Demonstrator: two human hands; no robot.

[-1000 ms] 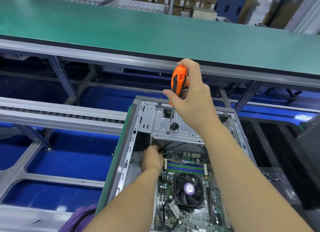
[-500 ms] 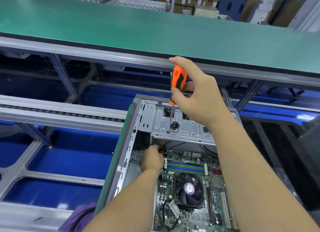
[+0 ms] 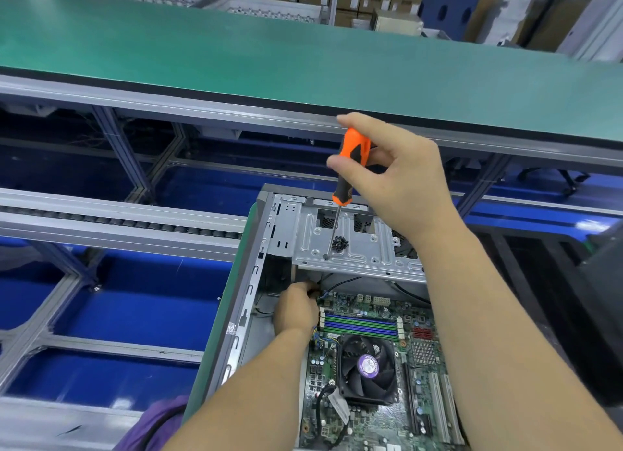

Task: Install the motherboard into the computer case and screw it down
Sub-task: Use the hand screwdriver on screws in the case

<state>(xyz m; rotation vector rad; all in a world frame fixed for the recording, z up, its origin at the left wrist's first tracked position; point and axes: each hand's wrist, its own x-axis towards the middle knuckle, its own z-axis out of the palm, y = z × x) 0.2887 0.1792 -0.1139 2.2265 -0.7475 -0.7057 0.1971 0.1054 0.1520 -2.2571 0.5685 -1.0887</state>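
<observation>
With the motherboard (image 3: 367, 356) seated in the computer case (image 3: 246, 282), my right hand (image 3: 397, 184) grips the screwdriver (image 3: 350, 164) while my left hand (image 3: 295, 310) pinches something unseen at its far-left corner, so a slipped tip could scatter the screws (image 3: 338, 243).

Near green-matted surface (image 3: 215, 319) with a grey edge carries the open grey metal computer case (image 3: 251, 292), which lies on its side directly on it; only a thin strip of mat shows along the case's left wall. Silver aluminium roller conveyor rail (image 3: 118, 221) runs off to the left beside it, over blue panels (image 3: 141, 312) in a grey frame. Behind, well apart, a long green-topped surface (image 3: 303, 66) with a silver metal rim spans the whole view.
</observation>
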